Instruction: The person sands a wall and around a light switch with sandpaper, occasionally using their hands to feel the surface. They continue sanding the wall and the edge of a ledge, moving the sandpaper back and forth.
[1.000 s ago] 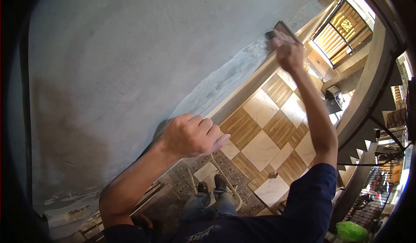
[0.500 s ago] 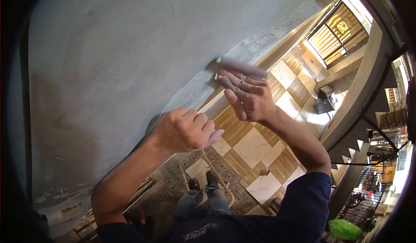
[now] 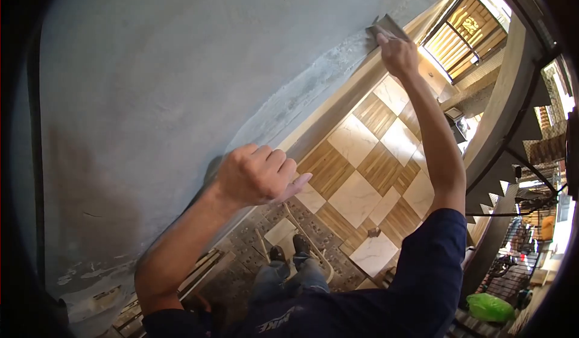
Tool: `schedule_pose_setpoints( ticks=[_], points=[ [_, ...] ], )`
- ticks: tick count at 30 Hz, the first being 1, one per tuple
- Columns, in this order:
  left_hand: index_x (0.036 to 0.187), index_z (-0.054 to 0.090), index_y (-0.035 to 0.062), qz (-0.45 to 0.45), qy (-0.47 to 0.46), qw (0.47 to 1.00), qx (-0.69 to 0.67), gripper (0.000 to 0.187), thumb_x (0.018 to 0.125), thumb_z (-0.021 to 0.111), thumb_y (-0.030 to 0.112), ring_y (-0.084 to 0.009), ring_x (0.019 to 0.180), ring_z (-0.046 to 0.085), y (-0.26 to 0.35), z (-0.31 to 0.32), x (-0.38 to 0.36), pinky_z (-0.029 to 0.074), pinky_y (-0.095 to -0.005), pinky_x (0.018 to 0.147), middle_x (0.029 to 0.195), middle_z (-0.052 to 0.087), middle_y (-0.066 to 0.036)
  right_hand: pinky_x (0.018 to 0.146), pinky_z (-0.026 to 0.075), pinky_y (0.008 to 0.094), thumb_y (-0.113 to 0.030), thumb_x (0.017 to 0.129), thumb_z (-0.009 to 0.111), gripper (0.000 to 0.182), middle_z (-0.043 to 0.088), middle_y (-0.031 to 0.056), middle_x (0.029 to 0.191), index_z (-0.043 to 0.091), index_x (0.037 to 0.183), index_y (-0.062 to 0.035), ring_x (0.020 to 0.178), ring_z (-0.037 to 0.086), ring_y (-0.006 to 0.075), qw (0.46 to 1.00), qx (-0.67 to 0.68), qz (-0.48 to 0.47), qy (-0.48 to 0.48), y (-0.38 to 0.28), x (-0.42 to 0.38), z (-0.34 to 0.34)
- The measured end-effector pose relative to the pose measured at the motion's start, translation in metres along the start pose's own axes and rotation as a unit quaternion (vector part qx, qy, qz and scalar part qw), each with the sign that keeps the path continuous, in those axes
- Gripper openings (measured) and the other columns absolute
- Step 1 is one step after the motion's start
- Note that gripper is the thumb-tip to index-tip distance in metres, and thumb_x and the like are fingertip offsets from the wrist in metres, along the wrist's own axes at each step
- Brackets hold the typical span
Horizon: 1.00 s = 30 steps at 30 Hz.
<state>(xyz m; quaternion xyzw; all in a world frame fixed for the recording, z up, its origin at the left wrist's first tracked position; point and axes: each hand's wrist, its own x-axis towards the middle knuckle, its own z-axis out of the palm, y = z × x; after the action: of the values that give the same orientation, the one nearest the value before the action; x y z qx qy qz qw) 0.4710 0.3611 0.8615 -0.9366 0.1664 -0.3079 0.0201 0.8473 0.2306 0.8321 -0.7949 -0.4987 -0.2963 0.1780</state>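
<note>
My right hand (image 3: pixel 400 56) is stretched far out and closed on a flat, wide scraper blade (image 3: pixel 392 28). The blade lies against the grey plastered wall (image 3: pixel 181 54), close to its edge. Closer to me, my left hand (image 3: pixel 256 172) is curled into a fist beside the wall with the thumb sticking out. Its palm faces away, so whatever it may hold is hidden. Along the wall's edge, between the two hands, runs a rough, paler strip of plaster (image 3: pixel 301 94).
Below are marble and wood-patterned floor tiles (image 3: pixel 353 139). My feet (image 3: pixel 300 244) are on a stand above speckled flooring (image 3: pixel 244 241). A wooden gate (image 3: pixel 467 33) stands at the far end. To the right are a curved stair structure (image 3: pixel 506 157) and a green bag (image 3: pixel 490 307).
My right hand has moved up and right along the wall's edge with the scraper, reaching farther out. My left hand has stayed nearly in place.
</note>
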Motion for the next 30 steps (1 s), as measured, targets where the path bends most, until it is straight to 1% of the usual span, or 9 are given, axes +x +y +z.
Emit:
schedule_pose_setpoints(
  ticks=[3,6,8,10,12,16,22,24,30],
  points=[
    [0.051,0.038,0.0139,-0.022,-0.001,1.0,-0.012,0.053,0.075,0.079,0.037,-0.0121,0.041,0.038,-0.001,0.002,0.002,0.03,-0.0268,0.039,0.049,0.036,0.001,0.082,0.059,0.0416,-0.019,0.091,0.056,0.02,0.071,0.0085,0.116,0.074,0.087,-0.011,0.106,0.068,0.027,0.989,0.066,-0.113,0.071,-0.056,-0.025,0.02],
    [0.052,0.039,0.0135,-0.023,-0.005,0.999,-0.027,0.052,0.075,0.078,0.038,-0.0125,0.041,0.038,-0.002,0.003,0.003,0.03,-0.0268,0.039,0.049,0.037,0.001,0.074,0.059,0.0423,-0.011,0.089,0.056,0.018,0.073,0.0119,0.102,0.075,0.086,-0.0124,0.094,0.07,0.0242,0.929,0.332,-0.115,0.115,-0.114,-0.028,-0.027],
    [0.052,0.04,0.0132,-0.022,-0.006,1.0,-0.01,0.052,0.076,0.078,0.039,-0.0127,0.041,0.04,-0.002,0.0,0.003,0.031,-0.0267,0.039,0.05,0.037,0.0,0.087,0.057,0.0421,-0.028,0.1,0.045,0.036,0.073,0.0153,0.106,0.073,0.108,-0.007,0.097,0.071,0.0301,0.974,0.214,0.041,-0.059,-0.016,-0.029,0.008],
    [0.052,0.04,0.0133,-0.023,-0.008,1.0,-0.011,0.052,0.076,0.077,0.04,-0.0126,0.041,0.04,-0.002,0.001,0.002,0.031,-0.0266,0.039,0.05,0.038,0.001,0.075,0.055,0.046,-0.04,0.099,0.04,0.05,0.072,0.0225,0.096,0.072,0.098,-0.0014,0.087,0.071,0.0322,0.963,-0.022,0.212,-0.166,0.068,-0.005,0.005],
    [0.052,0.041,0.0134,-0.032,-0.004,0.999,-0.007,0.052,0.077,0.077,0.041,-0.0126,0.041,0.041,-0.003,0.001,0.002,0.031,-0.0264,0.039,0.05,0.038,0.001,0.084,0.052,0.0495,-0.044,0.094,0.039,0.056,0.069,0.0284,0.092,0.071,0.092,0.0025,0.09,0.067,0.0446,0.92,-0.117,0.317,-0.196,0.116,-0.016,-0.005],
    [0.053,0.044,0.0138,-0.017,-0.007,1.0,-0.006,0.049,0.078,0.076,0.041,-0.0108,0.041,0.042,-0.006,0.002,0.003,0.033,-0.0251,0.039,0.048,0.04,0.002,0.094,0.048,0.0473,-0.041,0.096,0.037,0.053,0.07,0.0252,0.103,0.073,0.103,-0.0033,0.099,0.067,0.0396,0.865,-0.078,0.489,-0.086,0.111,-0.042,-0.023],
    [0.054,0.047,0.0142,-0.011,-0.003,1.0,-0.008,0.045,0.079,0.076,0.038,-0.0088,0.04,0.043,-0.006,0.004,0.001,0.034,-0.0236,0.039,0.046,0.042,0.003,0.071,0.057,0.0404,-0.024,0.099,0.053,0.031,0.071,0.022,0.095,0.072,0.098,-0.0007,0.09,0.07,0.0332,0.975,0.02,0.207,0.073,-0.01,-0.042,-0.026],
    [0.054,0.047,0.0142,-0.008,-0.004,1.0,-0.009,0.045,0.078,0.076,0.038,-0.0086,0.04,0.043,-0.006,0.003,0.001,0.034,-0.0236,0.038,0.046,0.042,0.003,0.076,0.058,0.0401,-0.014,0.097,0.056,0.021,0.072,0.0184,0.102,0.072,0.099,-0.0009,0.091,0.071,0.0321,0.984,0.02,-0.102,0.144,-0.053,-0.03,-0.03],
    [0.054,0.046,0.0143,-0.035,-0.01,0.999,-0.01,0.044,0.077,0.077,0.036,-0.0084,0.04,0.043,-0.003,0.0,0.002,0.034,-0.0238,0.038,0.046,0.043,0.002,0.087,0.057,0.039,-0.015,0.098,0.053,0.027,0.073,0.0147,0.103,0.069,0.104,0.0047,0.11,0.066,0.0326,0.978,0.122,-0.16,0.056,-0.076,-0.017,-0.041]
  ],
)
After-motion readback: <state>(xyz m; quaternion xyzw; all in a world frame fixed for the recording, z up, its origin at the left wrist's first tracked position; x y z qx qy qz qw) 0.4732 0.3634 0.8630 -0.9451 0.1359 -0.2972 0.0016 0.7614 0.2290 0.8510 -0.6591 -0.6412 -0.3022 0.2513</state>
